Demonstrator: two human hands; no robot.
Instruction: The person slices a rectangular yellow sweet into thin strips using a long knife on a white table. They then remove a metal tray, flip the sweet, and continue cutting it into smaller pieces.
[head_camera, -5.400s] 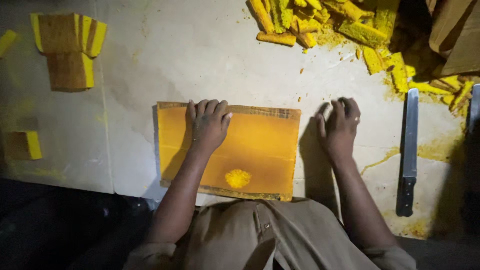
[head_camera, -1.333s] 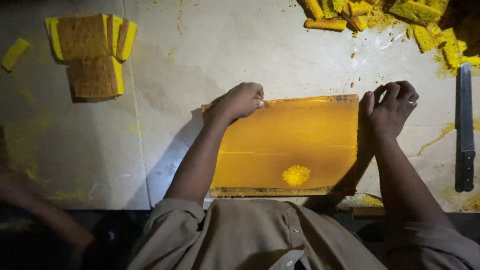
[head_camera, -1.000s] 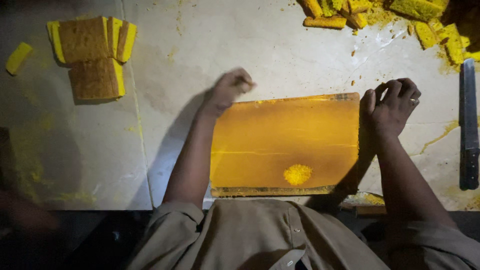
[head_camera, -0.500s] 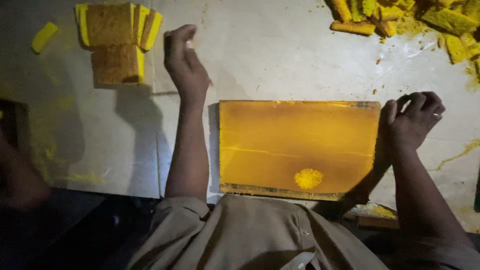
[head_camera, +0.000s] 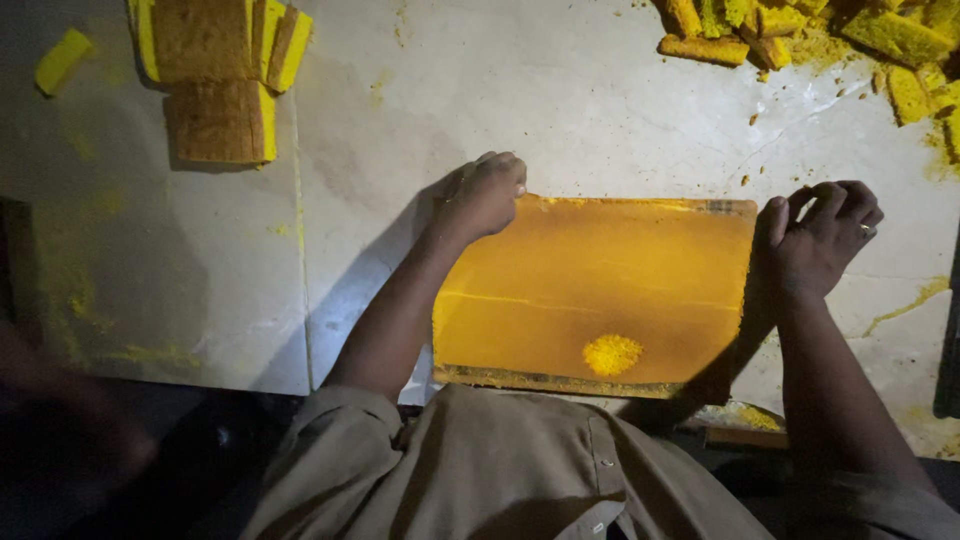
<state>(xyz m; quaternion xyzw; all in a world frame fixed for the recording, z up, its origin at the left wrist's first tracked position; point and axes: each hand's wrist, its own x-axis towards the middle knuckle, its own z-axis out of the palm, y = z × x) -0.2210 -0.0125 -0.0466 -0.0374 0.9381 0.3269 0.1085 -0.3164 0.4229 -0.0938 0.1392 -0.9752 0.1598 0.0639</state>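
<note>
We see a flat orange-yellow slab (head_camera: 600, 290) lying on the pale stone worktop (head_camera: 560, 110), right in front of the person's body, its near edge almost at the table's front edge. Its long axis runs left to right across the view, its short sides facing the two hands. A small heap of yellow crumbs (head_camera: 612, 354) sits on its surface near the front edge, and a thin pale line crosses it lengthwise.

The left hand (head_camera: 485, 192) rests at the slab's far left corner, fingers curled loosely inward and knuckles up; it touches the corner edge, though we cannot tell whether it actually pinches anything, since the fingertips are tucked out of sight. The right hand (head_camera: 820, 240) sits at the slab's right short side near the far corner, fingers bent and partly spread, the thumb against the edge; a ring shows on one finger. It seems to press the edge rather than clasp it.

Further out, at the far left, a stack of browned yellow slices (head_camera: 215, 85) lies on the worktop, with a single yellow piece (head_camera: 62, 60) beside it. At the far right, a pile of yellow offcuts (head_camera: 800, 30) and crumbs is scattered.
</note>
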